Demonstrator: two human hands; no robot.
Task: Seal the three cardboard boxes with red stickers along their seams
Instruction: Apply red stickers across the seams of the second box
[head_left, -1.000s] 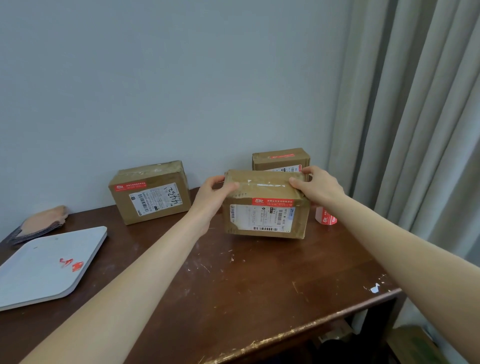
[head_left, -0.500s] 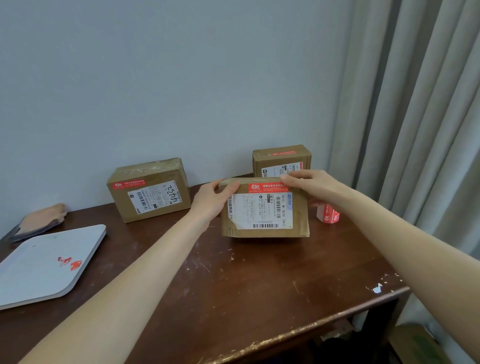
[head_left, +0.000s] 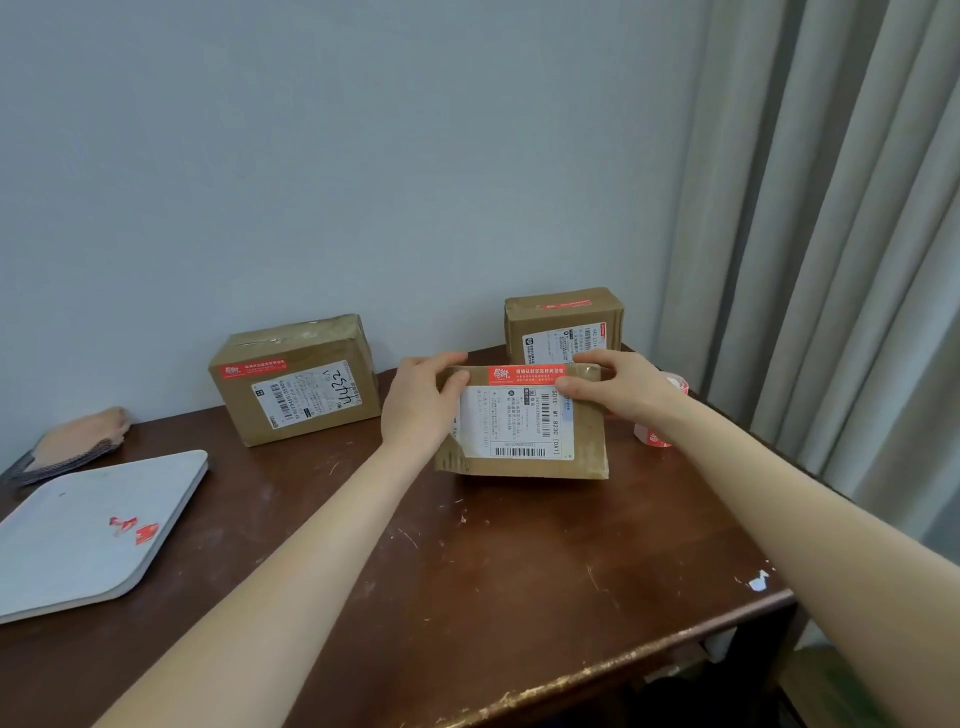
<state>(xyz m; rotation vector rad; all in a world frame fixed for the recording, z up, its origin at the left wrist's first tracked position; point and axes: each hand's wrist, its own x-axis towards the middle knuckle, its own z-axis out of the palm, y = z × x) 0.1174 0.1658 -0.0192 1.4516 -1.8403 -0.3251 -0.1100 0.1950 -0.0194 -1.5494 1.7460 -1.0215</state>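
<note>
- Three cardboard boxes are carried by the worktop; a white tray lies well to the left of the left hand.
- The held box is tipped up between the hands with its labelled face toward the person. Its long axis runs left to right, so neither hand is nearer.
- A second box stands left of the left hand, and a third box just behind the right hand.
- Each hand is curled round an upper corner of the held box.
- One sticker roll is seen just beyond the right wrist.
- One red sticker is seen along the held box's top edge, and one on each other box.
</note>
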